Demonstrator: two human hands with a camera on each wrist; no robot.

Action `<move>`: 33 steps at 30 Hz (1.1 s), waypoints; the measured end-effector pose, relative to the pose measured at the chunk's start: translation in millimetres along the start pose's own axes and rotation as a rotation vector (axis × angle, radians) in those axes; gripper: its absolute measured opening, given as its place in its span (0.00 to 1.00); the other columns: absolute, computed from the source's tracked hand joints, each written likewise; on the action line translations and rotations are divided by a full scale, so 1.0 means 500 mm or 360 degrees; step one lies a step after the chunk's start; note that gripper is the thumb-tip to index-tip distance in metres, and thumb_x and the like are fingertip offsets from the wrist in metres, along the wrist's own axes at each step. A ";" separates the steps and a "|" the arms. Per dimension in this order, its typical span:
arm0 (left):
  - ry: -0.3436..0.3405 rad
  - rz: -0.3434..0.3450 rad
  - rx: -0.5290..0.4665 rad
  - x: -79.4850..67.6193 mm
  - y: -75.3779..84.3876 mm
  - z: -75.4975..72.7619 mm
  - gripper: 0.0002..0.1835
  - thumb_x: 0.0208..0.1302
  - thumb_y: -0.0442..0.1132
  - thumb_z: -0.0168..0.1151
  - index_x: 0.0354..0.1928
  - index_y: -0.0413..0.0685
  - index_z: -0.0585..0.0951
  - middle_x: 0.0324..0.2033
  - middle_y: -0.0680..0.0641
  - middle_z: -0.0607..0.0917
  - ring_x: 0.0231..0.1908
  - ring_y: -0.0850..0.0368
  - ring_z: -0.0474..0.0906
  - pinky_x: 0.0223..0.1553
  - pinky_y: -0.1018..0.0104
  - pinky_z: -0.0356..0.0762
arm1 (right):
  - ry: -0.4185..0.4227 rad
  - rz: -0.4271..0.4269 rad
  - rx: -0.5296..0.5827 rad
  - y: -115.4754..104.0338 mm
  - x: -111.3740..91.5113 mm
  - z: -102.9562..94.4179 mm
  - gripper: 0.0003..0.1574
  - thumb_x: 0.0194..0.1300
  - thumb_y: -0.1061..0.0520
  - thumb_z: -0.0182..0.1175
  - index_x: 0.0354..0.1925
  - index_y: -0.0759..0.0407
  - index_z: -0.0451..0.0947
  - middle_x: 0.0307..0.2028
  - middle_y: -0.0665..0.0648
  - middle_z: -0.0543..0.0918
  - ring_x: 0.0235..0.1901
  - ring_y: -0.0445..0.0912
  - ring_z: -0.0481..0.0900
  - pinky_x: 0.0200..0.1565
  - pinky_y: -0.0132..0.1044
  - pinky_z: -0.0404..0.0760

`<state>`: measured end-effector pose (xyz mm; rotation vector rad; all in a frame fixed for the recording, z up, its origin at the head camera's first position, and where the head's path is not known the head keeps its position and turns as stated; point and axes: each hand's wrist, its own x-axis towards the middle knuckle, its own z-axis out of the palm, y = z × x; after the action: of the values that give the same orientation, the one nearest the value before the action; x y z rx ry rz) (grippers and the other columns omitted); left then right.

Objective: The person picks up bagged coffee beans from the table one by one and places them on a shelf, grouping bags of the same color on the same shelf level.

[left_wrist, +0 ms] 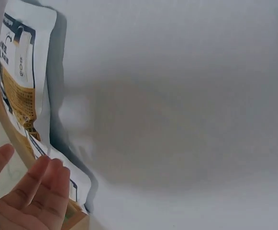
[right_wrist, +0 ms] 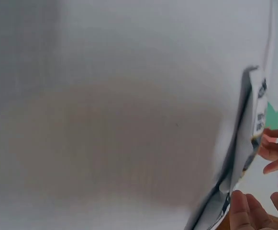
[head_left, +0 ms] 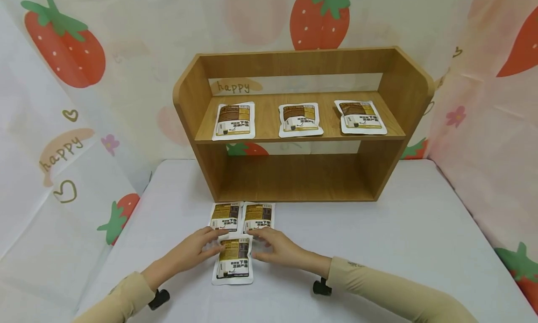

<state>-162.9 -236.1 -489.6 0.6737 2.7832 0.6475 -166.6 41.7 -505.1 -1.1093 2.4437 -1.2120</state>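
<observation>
Sleeves (head_left: 391,285) end in loosely spread hands (head_left: 195,250) (head_left: 281,249) flanking one packet (head_left: 233,267), two packets (head_left: 225,215) (head_left: 258,215) and a shelf (head_left: 294,178) beyond.

1. Head view: bright, even, diffuse light; fine text on the printed pouches (head_left: 233,260) is illegible.
2. Centre of that frame: wooden shelf unit (head_left: 294,63) reads darker in its lower compartment (head_left: 294,175).
3. Left wrist view: dimmer, greyish; broad soft shadow mid-frame on the tabletop (left_wrist: 186,134).
4. Right wrist view: likewise dim; pouch lettering, right of frame, blurred.
</observation>
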 end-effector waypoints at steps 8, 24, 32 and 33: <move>-0.0034 0.0005 -0.0061 -0.011 -0.005 -0.001 0.26 0.62 0.54 0.57 0.60 0.54 0.73 0.36 0.53 0.78 0.33 0.63 0.73 0.32 0.69 0.74 | -0.0087 0.0046 -0.0080 -0.003 -0.009 0.009 0.37 0.59 0.52 0.63 0.64 0.60 0.65 0.51 0.59 0.77 0.47 0.48 0.77 0.45 0.29 0.77; -0.0268 0.0081 -0.0442 -0.011 -0.018 0.020 0.39 0.49 0.41 0.72 0.64 0.42 0.65 0.41 0.46 0.77 0.29 0.64 0.74 0.31 0.72 0.76 | -0.0110 0.0080 -0.0031 0.018 0.002 0.051 0.41 0.54 0.56 0.68 0.63 0.66 0.64 0.42 0.58 0.77 0.37 0.42 0.77 0.38 0.23 0.76; -0.0220 0.0015 -0.0481 -0.019 -0.016 0.034 0.41 0.47 0.40 0.73 0.64 0.44 0.65 0.41 0.46 0.77 0.29 0.64 0.74 0.30 0.73 0.76 | -0.0081 0.0165 0.0085 0.015 0.007 0.064 0.43 0.52 0.58 0.69 0.63 0.65 0.64 0.41 0.56 0.76 0.33 0.36 0.76 0.36 0.20 0.77; -0.0210 0.0016 -0.0482 -0.020 -0.015 0.034 0.40 0.47 0.40 0.73 0.64 0.44 0.65 0.41 0.46 0.77 0.29 0.64 0.74 0.30 0.73 0.76 | -0.0074 0.0170 0.0113 0.013 0.006 0.065 0.43 0.51 0.59 0.69 0.63 0.66 0.64 0.42 0.57 0.75 0.32 0.36 0.77 0.35 0.20 0.77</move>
<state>-152.0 -240.6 -507.3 0.6408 2.4905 0.9634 -157.1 22.3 -530.7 -0.9640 2.3734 -1.2164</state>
